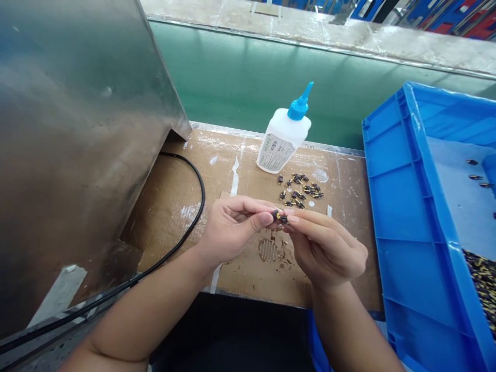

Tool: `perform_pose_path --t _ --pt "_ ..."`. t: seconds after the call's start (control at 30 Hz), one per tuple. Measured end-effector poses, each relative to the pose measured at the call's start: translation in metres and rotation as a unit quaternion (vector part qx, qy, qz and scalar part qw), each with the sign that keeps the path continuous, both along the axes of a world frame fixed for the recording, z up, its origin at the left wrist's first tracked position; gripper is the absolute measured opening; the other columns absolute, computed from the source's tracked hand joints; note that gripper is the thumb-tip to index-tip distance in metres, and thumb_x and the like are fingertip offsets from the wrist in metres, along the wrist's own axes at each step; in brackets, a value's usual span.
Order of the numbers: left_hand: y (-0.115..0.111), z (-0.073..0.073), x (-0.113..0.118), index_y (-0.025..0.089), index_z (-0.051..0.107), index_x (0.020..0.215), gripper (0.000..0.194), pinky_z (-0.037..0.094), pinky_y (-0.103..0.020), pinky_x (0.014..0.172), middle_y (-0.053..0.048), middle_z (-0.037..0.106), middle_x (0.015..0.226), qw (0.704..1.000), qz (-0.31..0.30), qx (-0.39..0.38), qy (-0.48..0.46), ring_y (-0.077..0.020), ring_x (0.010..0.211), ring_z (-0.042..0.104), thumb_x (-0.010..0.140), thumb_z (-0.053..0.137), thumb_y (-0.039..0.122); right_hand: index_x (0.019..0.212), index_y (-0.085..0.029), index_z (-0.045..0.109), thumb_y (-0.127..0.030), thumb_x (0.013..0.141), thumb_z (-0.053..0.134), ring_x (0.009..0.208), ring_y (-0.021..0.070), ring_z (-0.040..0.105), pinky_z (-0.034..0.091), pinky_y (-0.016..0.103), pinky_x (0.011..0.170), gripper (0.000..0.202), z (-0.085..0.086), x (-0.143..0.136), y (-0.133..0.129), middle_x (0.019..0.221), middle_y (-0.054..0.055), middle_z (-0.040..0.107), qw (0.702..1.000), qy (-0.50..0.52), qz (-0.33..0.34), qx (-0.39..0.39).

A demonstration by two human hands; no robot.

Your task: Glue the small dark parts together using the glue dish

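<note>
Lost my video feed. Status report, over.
Left hand and right hand both pinch one small black-and-gold part. Glue bottle stands behind loose parts. Nothing blocking.

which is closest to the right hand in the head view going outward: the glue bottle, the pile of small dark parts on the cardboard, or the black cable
1. Pile of small dark parts: just beyond the right hand, on the cardboard.
2. Glue bottle: farther back, behind the pile, leaning by the green belt.
3. Black cable: far off on the left, past the left hand, running under the metal housing.
</note>
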State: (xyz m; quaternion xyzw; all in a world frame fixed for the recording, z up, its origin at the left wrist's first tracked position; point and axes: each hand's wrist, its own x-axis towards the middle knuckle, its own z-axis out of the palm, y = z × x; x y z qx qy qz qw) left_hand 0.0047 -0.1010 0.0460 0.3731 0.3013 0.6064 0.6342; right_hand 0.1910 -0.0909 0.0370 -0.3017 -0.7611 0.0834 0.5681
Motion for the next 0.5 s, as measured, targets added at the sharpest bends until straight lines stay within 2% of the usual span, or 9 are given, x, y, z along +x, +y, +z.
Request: perform_pose_path --t 0.2,0.37,0.5 --pt "0.0001 0.0035 -0.0006 0.018 0.086 0.088 0.006 0.069 -0.026 0.079 -0.009 0.084 0.090 1.000 0.001 0.005 0.024 -0.0145 0.077 0.078 0.089 0.089 0.023 0.132 -0.025 0.079 0.002 0.088 0.084 0.095 0.0228 0.084 0.076 0.034 0.080 0.051 -0.0011 0.0026 -0.0002 0.122 0.006 0.082 1.000 -0.015 0.004 0.012" --pt "0.0003 0.0041 -0.0002 0.018 0.086 0.086 0.013 0.070 -0.028 0.077 -0.009 0.084 0.089 0.999 0.011 -0.013 0.043 -0.0157 0.074 0.078 0.086 0.093 0.030 0.135 -0.032 0.078 -0.007 0.096 0.080 0.092 0.0227 0.084 0.076 0.035 0.076 0.046 -0.0051 0.0044 0.0006 0.119 0.002 0.083 0.999 -0.027 -0.016 0.017" --pt "0.0004 0.0044 0.0005 0.019 0.086 0.085 0.010 0.070 -0.027 0.078 -0.008 0.083 0.088 0.999 0.009 -0.014 0.041 -0.0151 0.075 0.078 0.087 0.092 0.027 0.136 -0.034 0.077 -0.007 0.097 0.078 0.092 0.0231 0.084 0.076 0.035 0.078 0.047 -0.0076 0.0046 0.0014 0.116 0.001 0.083 1.000 -0.025 -0.018 0.005"
